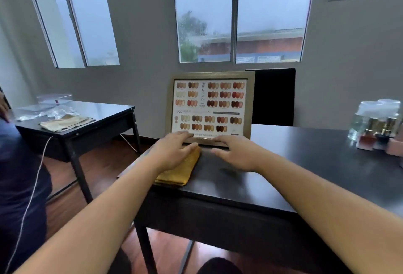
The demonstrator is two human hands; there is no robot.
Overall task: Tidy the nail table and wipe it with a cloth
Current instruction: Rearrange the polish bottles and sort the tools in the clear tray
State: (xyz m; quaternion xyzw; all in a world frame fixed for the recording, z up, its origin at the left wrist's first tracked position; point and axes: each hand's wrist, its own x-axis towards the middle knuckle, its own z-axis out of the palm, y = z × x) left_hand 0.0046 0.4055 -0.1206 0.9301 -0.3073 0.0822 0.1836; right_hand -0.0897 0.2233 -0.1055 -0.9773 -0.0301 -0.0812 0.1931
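Both hands reach to the framed colour chart [209, 107], fingers spread, neither gripping. Left hand [174, 149] lies flat on the folded yellow cloth [181, 173] at the worktop [305, 160] corner, likely pinning it; right hand [235, 151] hovers beside, probably steadying the leaning frame.

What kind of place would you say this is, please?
Probably a small nail salon: a framed nail colour chart stands on a black table, with nail polish bottles at its right end and a yellow cloth under the left hand.
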